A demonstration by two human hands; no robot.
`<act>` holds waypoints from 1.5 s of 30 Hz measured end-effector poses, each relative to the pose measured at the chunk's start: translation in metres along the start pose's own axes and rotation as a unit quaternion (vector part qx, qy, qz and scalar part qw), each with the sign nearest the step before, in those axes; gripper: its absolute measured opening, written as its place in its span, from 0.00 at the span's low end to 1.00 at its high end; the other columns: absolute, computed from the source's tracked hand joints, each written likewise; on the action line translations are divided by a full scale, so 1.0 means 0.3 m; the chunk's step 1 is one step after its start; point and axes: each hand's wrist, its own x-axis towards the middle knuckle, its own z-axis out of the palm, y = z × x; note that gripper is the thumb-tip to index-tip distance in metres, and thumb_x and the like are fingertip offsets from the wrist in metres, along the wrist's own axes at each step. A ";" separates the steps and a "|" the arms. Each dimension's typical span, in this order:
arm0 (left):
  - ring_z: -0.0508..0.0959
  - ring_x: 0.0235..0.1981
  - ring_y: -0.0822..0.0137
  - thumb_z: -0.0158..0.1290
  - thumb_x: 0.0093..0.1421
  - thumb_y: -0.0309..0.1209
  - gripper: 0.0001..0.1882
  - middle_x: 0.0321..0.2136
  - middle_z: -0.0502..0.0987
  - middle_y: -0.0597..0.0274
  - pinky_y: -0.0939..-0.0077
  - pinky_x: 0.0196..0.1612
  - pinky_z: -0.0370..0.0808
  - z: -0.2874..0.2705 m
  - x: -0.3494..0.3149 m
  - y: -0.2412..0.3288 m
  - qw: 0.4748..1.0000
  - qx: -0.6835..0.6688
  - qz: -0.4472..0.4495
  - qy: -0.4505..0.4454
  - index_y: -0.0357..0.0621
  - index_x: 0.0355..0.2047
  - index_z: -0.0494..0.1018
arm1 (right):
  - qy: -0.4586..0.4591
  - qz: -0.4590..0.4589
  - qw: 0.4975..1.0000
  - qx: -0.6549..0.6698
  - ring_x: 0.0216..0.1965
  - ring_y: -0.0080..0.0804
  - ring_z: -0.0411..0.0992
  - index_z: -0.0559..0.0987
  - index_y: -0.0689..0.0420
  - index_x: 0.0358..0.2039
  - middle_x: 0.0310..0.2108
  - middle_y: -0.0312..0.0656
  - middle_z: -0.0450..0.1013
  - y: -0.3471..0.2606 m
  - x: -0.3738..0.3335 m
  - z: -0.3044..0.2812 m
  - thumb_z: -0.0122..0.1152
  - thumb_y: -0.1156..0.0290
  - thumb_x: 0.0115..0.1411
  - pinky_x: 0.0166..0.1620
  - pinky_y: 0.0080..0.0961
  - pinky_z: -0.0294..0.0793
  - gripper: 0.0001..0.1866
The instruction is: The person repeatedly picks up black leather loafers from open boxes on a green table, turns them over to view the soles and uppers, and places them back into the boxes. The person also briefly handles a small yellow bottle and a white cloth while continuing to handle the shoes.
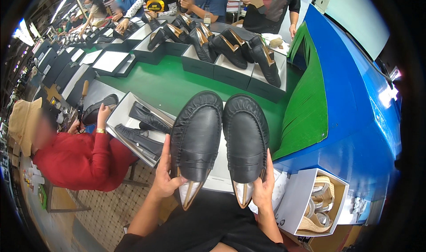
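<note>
Two black leather loafers are held up side by side in front of me, toes pointing away, soles down. My left hand (165, 174) grips the left loafer (196, 141) by its heel end, thumb at the opening. At the heel of the right loafer (246, 138), my right hand (263, 185) has its fingers along the outer side. Pale stuffing shows in both openings. Beneath and behind the pair, a white surface is partly hidden. Just left of them, an open shoe box (126, 114) holds more black loafers (144, 138).
Several open boxes (230, 74) with black shoes line the far side of the green conveyor belt (159, 81). A blue machine housing (346, 101) with a green curtain (301, 105) stands right. A box of wedge sandals (317, 205) sits lower right. A co-worker in red (84, 158) handles a shoe at left.
</note>
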 end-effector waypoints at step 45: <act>0.77 0.46 0.42 0.52 0.58 0.59 0.47 0.47 0.75 0.43 0.56 0.47 0.74 0.235 0.146 -0.264 0.902 0.380 -0.205 -0.008 0.58 0.71 0.45 | 0.040 0.192 0.940 0.279 0.49 0.39 0.73 0.66 0.58 0.59 0.51 0.45 0.71 -0.107 0.121 0.029 0.55 0.57 0.63 0.51 0.34 0.75 0.28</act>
